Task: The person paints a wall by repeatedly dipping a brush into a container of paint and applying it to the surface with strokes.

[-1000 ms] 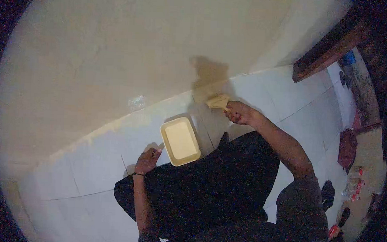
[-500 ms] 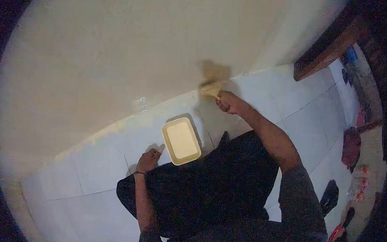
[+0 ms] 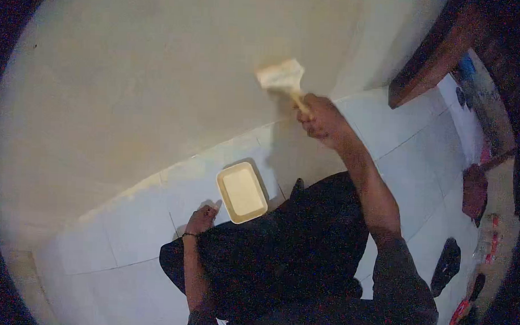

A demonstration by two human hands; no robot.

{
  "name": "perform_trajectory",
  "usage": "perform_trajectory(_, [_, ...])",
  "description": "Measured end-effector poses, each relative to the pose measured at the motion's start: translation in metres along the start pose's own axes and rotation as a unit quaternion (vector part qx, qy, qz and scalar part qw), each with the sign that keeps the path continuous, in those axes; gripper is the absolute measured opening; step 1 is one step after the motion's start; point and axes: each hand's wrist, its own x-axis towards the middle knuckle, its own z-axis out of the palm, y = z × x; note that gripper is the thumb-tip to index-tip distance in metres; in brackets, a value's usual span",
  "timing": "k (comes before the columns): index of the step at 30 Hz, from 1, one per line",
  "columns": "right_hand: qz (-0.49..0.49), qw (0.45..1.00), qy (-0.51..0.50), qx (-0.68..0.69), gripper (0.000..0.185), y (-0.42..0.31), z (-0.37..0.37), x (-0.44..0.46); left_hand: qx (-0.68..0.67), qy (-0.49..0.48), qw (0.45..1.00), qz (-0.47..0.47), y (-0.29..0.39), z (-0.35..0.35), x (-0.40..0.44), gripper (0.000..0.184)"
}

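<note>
My right hand [image 3: 324, 123] is closed around the handle of a wide, pale paintbrush [image 3: 282, 75]. The brush is raised against or just in front of the beige wall [image 3: 160, 73]; whether its bristles touch it, I cannot tell. Below, on the tiled floor, stands a shallow cream tray [image 3: 227, 204] with rounded corners and pale paint [image 3: 243, 190] inside. Just left of the tray, my left hand [image 3: 201, 220] rests low by my knee, its fingers loosely extended and apart from the tray. No object shows in it.
Pale floor tiles [image 3: 137, 233] meet the wall along a slanting edge. A dark wooden post or frame [image 3: 414, 87] stands at the upper right. Farther right lie a dark red cloth-like item [image 3: 475, 193], a black item [image 3: 446, 266] and a clear wrapper with red marks [image 3: 492, 239].
My right hand has moved the paintbrush upward, from the foot of the wall to higher on it. My left hand and the tray have stayed about where they were.
</note>
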Motion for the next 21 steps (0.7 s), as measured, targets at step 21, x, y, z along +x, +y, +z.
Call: perform_trajectory(21, [-0.199, 0.977, -0.074, -0.008, 0.024, -0.087, -0.016, 0.031, 0.111, 0.024, 0.981, 0.16, -0.026, 0.007, 0.013, 0.036])
